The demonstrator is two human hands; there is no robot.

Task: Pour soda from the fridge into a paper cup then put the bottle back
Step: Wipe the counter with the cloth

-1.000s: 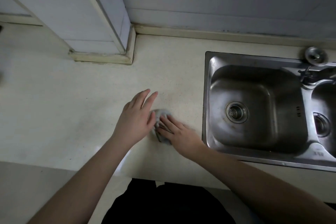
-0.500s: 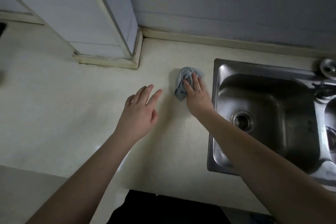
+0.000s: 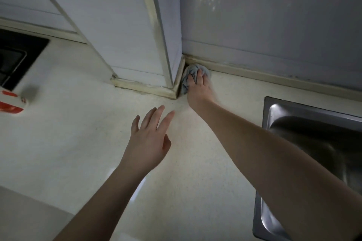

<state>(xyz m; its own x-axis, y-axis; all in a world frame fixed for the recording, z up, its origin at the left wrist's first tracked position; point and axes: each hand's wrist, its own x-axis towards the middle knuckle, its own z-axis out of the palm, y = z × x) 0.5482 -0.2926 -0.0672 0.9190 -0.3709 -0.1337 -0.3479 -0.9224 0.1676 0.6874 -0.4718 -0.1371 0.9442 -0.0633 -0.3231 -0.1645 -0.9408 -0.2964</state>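
My right hand (image 3: 197, 88) reaches far back and presses a crumpled grey cloth (image 3: 191, 73) into the corner where the white pillar (image 3: 137, 45) meets the back wall. Its fingers lie stretched over the cloth. My left hand (image 3: 150, 139) hovers over the pale countertop (image 3: 78, 143) with fingers spread and holds nothing. A blurred white and red object (image 3: 11, 103) sits at the left edge; I cannot tell whether it is the paper cup. No bottle or fridge is in view.
A steel sink (image 3: 313, 123) is set into the counter at the right, under my right forearm. A black cooktop (image 3: 15, 58) lies at the far left. The counter's front edge runs along the lower left.
My right hand slid the cloth from the counter's front, past the sink's left rim, back into the wall corner. The view swung left. My left hand stayed open over the counter.
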